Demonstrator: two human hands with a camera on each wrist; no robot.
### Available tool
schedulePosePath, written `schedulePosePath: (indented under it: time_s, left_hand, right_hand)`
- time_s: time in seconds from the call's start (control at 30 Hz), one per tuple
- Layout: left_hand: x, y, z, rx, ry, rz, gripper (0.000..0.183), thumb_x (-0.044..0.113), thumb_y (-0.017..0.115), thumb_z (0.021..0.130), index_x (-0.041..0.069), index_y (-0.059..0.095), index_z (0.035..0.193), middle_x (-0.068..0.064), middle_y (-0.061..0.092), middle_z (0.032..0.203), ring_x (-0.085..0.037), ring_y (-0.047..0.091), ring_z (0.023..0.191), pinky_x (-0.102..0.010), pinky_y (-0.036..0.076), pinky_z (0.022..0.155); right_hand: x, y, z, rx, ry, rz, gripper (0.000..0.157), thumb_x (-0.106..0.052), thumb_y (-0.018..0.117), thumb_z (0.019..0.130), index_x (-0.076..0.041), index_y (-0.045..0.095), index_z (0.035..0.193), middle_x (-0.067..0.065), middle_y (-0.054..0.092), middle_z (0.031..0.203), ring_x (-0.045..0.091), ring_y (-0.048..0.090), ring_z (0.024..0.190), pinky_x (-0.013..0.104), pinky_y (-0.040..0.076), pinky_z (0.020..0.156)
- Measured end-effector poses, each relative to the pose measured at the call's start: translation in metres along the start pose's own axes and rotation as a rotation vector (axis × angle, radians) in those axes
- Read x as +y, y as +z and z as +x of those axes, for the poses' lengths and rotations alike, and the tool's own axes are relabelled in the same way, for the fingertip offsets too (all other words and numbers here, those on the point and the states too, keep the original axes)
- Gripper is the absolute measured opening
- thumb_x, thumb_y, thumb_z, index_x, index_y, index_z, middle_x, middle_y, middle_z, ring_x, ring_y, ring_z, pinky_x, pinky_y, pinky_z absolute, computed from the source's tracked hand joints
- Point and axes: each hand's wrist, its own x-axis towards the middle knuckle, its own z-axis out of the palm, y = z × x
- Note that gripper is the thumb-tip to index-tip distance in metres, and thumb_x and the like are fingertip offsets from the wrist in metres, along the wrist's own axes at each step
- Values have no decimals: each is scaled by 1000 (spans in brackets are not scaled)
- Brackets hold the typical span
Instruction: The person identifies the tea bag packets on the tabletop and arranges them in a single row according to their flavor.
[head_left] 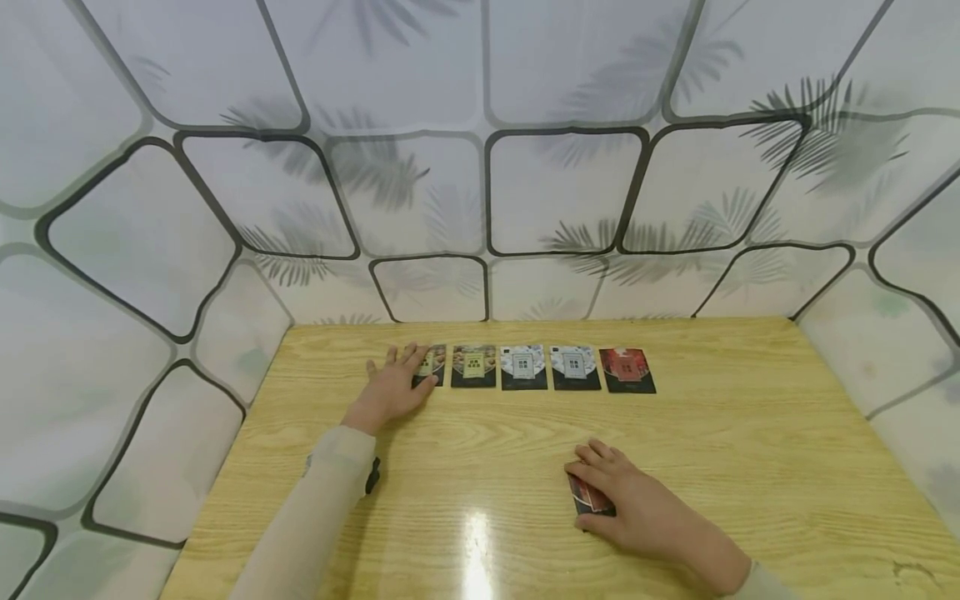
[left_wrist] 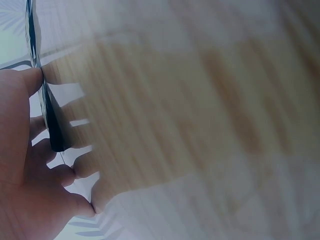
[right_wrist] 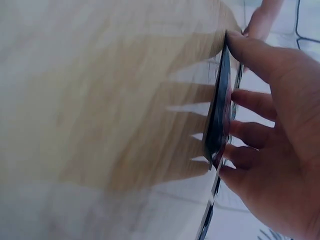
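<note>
A row of flat packets lies along the back of the table. My left hand (head_left: 390, 392) rests with spread fingers over the leftmost one, a packet with a green label (head_left: 437, 365), hiding its left part. In the left wrist view this packet (left_wrist: 54, 125) shows edge-on by the thumb. Nearer the front, right of the middle, my right hand (head_left: 633, 504) holds a red-and-black packet (head_left: 591, 497) between thumb and fingers. The right wrist view shows this packet (right_wrist: 218, 110) from its edge, thumb at one end and fingertips along its face.
Beside the left hand's packet lie another green-labelled packet (head_left: 474, 367), two white-and-black packets (head_left: 523, 367), and a red-and-black packet (head_left: 627, 371) at the right end. A patterned curtain (head_left: 562, 192) borders the wooden table (head_left: 465, 450) at the back and sides.
</note>
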Motion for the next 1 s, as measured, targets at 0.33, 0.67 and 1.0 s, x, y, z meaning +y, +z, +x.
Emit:
schedulePosePath:
  time_s: [0.33, 0.67, 1.0]
  left_hand:
    - [-1, 2, 1, 4, -3, -1, 73, 51, 41, 112, 15, 18, 171, -18, 14, 176, -53, 7, 160, -87, 4, 117]
    - [0, 0, -2, 0, 0, -2, 73, 50, 42, 112, 14, 19, 171, -19, 14, 176, -54, 8, 160, -87, 5, 116]
    - [2, -2, -3, 5, 6, -4, 73, 50, 43, 112, 13, 20, 170, -20, 15, 176, -55, 10, 159, -88, 7, 115]
  right_hand:
    - [11, -9, -1, 149, 115, -98, 85, -61, 76, 89, -7, 57, 152, 21, 52, 159, 48, 42, 151, 65, 40, 119]
    - [20, -11, -2, 164, 156, -95, 81, -57, 73, 94, -8, 54, 154, 23, 51, 159, 51, 42, 150, 70, 45, 110]
    - [35, -19, -4, 174, 178, -83, 78, -56, 70, 98, -8, 51, 157, 22, 51, 159, 55, 38, 150, 74, 41, 111]
